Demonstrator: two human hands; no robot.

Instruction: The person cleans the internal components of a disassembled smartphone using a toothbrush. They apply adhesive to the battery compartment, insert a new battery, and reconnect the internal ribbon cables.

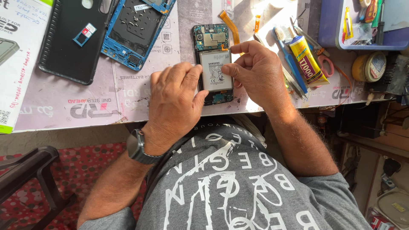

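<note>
An opened phone (pixel 211 38) lies back-side up near the table's front edge, its circuit board bare at the top. A white battery (pixel 215 70) sits in its middle. My left hand (pixel 174 100) rests against the phone's left side, fingers curled along the battery's edge. My right hand (pixel 255 72) pinches the battery's right edge between thumb and forefinger. The phone's lower end is partly hidden by both hands.
A blue phone frame (pixel 134 30) and a black back cover (pixel 70 40) lie at the back left. A yellow glue tube (pixel 307 59), a blue toothbrush (pixel 289 57) and scissors lie to the right. A blue tray (pixel 332 25) of tools stands at the back right. An orange flex cable (pixel 232 25) lies by the phone.
</note>
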